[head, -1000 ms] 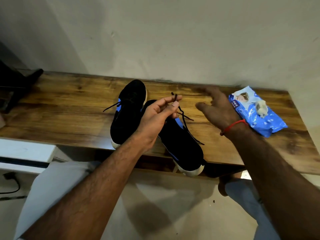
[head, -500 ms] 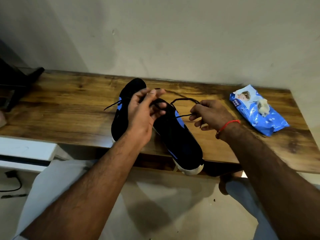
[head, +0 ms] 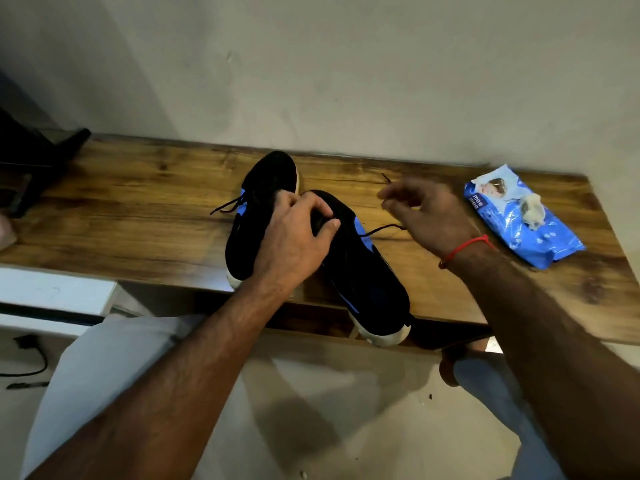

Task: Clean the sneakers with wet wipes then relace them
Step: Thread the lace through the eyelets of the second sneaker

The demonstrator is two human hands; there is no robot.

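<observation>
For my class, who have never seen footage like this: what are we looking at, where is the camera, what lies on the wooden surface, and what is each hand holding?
There is no machine here: a person works with two bare hands. The single picture comes from a camera worn on the person's head, looking forward and down.

On the wooden shelf lie two black-and-blue sneakers side by side, and to the right a blue pack of wet wipes with a crumpled used wipe on top.

The left hand has its grip on the top of the right sneaker, steadying it. The right hand pinches that shoe's black lace and draws it out sideways. The left sneaker lies untouched, with a lace end trailing to its left.
</observation>
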